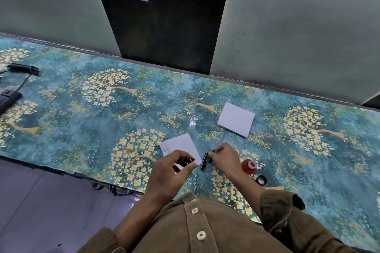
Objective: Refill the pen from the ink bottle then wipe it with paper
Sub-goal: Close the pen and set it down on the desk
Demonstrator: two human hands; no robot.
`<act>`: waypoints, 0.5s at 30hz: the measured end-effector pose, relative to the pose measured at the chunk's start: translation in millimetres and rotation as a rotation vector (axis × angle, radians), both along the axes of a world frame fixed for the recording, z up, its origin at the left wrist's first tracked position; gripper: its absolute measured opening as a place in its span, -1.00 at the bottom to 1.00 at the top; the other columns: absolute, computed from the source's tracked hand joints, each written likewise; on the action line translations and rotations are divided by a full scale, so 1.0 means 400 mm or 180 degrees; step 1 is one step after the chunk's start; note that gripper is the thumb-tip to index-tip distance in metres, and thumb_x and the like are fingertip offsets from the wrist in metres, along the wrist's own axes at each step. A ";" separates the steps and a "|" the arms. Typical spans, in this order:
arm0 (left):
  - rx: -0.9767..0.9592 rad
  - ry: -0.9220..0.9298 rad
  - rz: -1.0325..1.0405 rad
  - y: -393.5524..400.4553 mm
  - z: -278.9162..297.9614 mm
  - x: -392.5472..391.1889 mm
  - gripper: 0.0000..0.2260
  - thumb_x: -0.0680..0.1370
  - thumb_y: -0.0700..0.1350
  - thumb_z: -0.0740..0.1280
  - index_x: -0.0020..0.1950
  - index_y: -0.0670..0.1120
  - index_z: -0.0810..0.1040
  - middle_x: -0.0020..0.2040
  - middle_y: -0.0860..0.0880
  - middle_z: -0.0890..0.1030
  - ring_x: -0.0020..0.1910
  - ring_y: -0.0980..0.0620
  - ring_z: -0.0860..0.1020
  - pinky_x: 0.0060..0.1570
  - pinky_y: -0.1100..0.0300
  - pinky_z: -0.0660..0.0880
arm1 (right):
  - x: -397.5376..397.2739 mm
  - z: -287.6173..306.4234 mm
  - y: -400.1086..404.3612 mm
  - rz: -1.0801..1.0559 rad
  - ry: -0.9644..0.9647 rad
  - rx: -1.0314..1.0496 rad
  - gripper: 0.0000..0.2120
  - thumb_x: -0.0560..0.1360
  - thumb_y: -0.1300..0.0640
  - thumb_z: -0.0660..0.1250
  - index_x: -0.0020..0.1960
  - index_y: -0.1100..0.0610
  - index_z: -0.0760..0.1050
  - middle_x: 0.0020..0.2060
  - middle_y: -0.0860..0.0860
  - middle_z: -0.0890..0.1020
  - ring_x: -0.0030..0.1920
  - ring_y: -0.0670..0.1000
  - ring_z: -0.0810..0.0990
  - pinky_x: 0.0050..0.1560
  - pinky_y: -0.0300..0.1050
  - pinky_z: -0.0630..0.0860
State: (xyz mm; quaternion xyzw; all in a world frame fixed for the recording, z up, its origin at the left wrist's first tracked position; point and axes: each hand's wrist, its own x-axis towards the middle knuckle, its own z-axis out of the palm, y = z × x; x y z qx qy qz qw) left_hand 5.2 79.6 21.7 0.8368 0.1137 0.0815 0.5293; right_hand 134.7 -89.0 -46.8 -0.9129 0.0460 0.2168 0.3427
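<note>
My left hand pinches a small dark tube, seemingly a pen barrel seen end-on, between thumb and forefinger. It hovers over a white paper sheet lying on the table. My right hand grips a short dark pen piece at its fingertips. A black pen cap with a silvery clip rests right beside that hand's thumb. The red ink bottle stands open just right of my right wrist. Its black lid lies a little nearer to me.
A stack of white paper lies farther back on the patterned teal table. At the far left lie a power strip and a black cabled device. The table's near edge drops to a tiled floor on the left.
</note>
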 end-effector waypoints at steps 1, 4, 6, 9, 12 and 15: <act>0.0004 0.0003 0.0018 0.003 -0.001 -0.004 -0.89 0.46 -0.12 0.52 -0.10 0.07 0.65 -0.18 0.23 0.68 -0.22 0.15 0.64 -0.28 0.31 0.52 | 0.002 -0.002 -0.001 -0.0003 0.0041 -0.0014 -0.85 0.52 0.12 0.36 0.04 0.13 0.46 -0.17 0.01 0.56 -0.24 0.01 0.57 -0.27 -0.02 0.54; -0.0015 0.0025 0.0042 0.008 -0.004 -0.011 -0.90 0.46 -0.12 0.52 -0.09 0.06 0.65 -0.17 0.23 0.67 -0.23 0.17 0.64 -0.28 0.24 0.55 | 0.002 -0.011 -0.008 -0.0009 0.0074 -0.0032 -0.88 0.51 0.17 0.28 0.05 0.13 0.44 -0.13 0.07 0.60 -0.18 0.10 0.61 -0.16 0.10 0.61; -0.0015 0.0030 0.0029 0.010 -0.004 -0.013 -0.90 0.46 -0.11 0.52 -0.09 0.06 0.65 -0.17 0.23 0.67 -0.23 0.16 0.64 -0.28 0.24 0.55 | -0.002 -0.016 -0.011 -0.0027 0.0046 -0.0027 -0.88 0.51 0.14 0.28 0.03 0.14 0.42 -0.15 0.09 0.60 -0.19 0.11 0.62 -0.16 0.13 0.62; -0.0044 0.0031 0.0001 0.009 0.000 -0.012 -0.89 0.46 -0.12 0.52 -0.10 0.07 0.65 -0.18 0.22 0.67 -0.26 0.17 0.64 -0.27 0.20 0.58 | -0.005 -0.014 -0.008 0.0051 -0.0056 -0.0167 -0.81 0.48 0.10 0.37 0.01 0.13 0.41 -0.17 0.08 0.60 -0.18 0.09 0.59 -0.16 0.07 0.60; -0.0066 0.0054 -0.0028 0.007 0.002 -0.010 -0.88 0.46 -0.13 0.52 -0.11 0.08 0.65 -0.19 0.20 0.68 -0.27 0.16 0.64 -0.26 0.17 0.58 | -0.004 -0.012 -0.005 0.0155 -0.0085 -0.0311 -0.80 0.47 0.17 0.38 0.04 0.16 0.42 -0.11 0.09 0.60 -0.16 0.08 0.54 -0.20 -0.05 0.48; -0.0047 0.0053 -0.0068 0.007 0.002 -0.007 -0.88 0.46 -0.13 0.52 -0.11 0.08 0.65 -0.19 0.21 0.67 -0.27 0.17 0.64 -0.25 0.19 0.58 | -0.006 -0.003 -0.006 0.0080 0.0065 -0.0147 -0.80 0.47 0.18 0.35 0.07 0.14 0.43 -0.11 0.09 0.62 -0.19 0.08 0.59 -0.31 -0.11 0.45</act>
